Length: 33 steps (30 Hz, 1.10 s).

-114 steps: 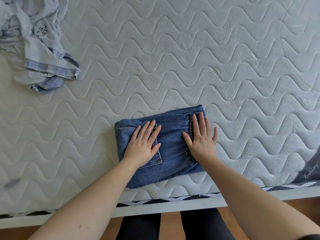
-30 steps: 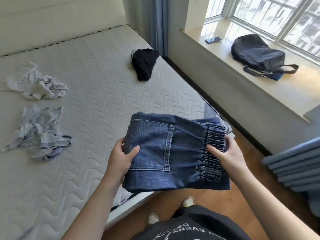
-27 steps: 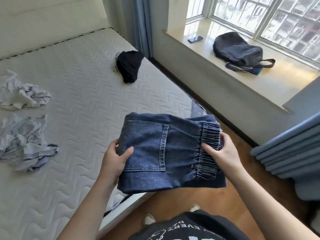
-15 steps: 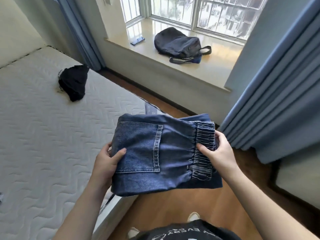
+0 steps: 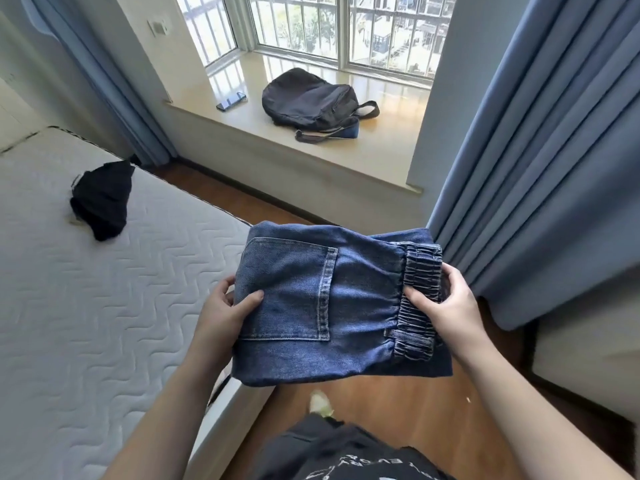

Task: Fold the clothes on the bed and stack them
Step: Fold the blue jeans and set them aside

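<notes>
A folded pair of blue jeans (image 5: 322, 299) is held in the air over the bed's corner and the wooden floor. My left hand (image 5: 221, 311) grips its left edge, thumb on top by the back pocket. My right hand (image 5: 446, 303) grips the elastic waistband on the right side, thumb on top. A crumpled black garment (image 5: 102, 199) lies on the white quilted mattress (image 5: 86, 306) at the far left.
A wide window sill (image 5: 381, 147) ahead carries a dark backpack (image 5: 311, 98) and a phone (image 5: 231, 100). Blue curtains (image 5: 540, 161) hang on the right and another at the left. Wooden floor (image 5: 408, 407) runs between the bed and the wall.
I lifted the folded jeans off the mattress with both hands and turned right, away from the bed toward the window. The crumpled light clothes have left the view.
</notes>
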Available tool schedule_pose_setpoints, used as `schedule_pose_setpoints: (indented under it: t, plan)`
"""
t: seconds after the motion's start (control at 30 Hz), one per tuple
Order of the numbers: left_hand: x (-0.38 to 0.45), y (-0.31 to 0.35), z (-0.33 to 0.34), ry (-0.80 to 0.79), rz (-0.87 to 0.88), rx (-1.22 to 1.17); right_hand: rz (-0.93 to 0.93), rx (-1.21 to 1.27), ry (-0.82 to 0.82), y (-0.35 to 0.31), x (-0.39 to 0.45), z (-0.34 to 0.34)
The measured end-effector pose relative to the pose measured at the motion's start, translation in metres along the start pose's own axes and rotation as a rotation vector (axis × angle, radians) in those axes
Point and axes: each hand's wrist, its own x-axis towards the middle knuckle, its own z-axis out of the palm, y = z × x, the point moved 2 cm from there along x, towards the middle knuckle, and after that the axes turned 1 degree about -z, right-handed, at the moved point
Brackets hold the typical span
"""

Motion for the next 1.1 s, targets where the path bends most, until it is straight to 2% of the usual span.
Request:
schedule_pose_setpoints:
  t: [0.5, 0.87, 0.97, 1.1]
  plan:
    - [0.170, 0.035, 0.030, -0.062, -0.069, -0.008, 0.010, -0.098, -0.017, -0.024, 0.171, 0.044]
    - [0.261, 0.058, 0.043, -0.016, -0.122, 0.000, 0.005, -0.113, -0.162, -0.038, 0.303, 0.085]
    - [0.279, 0.060, 0.052, 0.047, -0.139, -0.015, -0.003, -0.133, -0.245, -0.037, 0.350, 0.100]
    - [0.297, 0.067, 0.057, 0.210, -0.147, -0.072, -0.039, -0.130, -0.368, -0.048, 0.407, 0.126]
